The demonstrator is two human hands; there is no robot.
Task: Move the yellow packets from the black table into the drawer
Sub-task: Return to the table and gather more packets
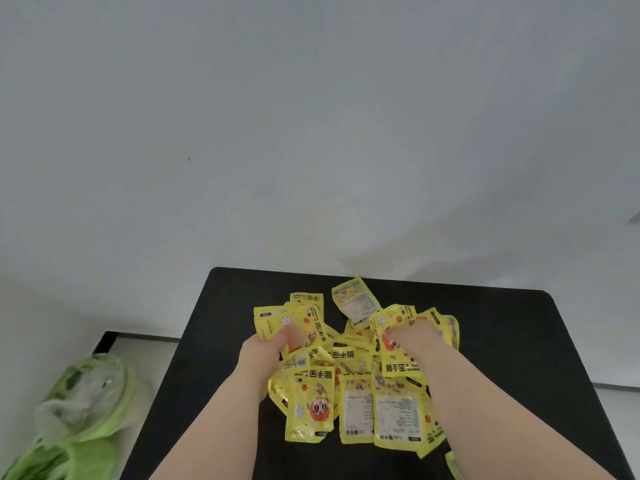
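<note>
A heap of several yellow packets (pixel 349 362) lies in the middle of the black table (pixel 502 341). My left hand (pixel 266 344) digs into the heap's left side, fingers curled around packets. On the right side of the heap my right hand (pixel 410 337) is closed on more packets. One packet (pixel 355 301) lies tilted at the far edge of the heap. Another packet (pixel 453 464) sits apart near the table's front edge. No drawer is in view.
A green and clear plastic bag (pixel 79 410) lies on the floor to the left of the table. A white wall (pixel 311 133) rises right behind the table. Pale floor shows on both sides.
</note>
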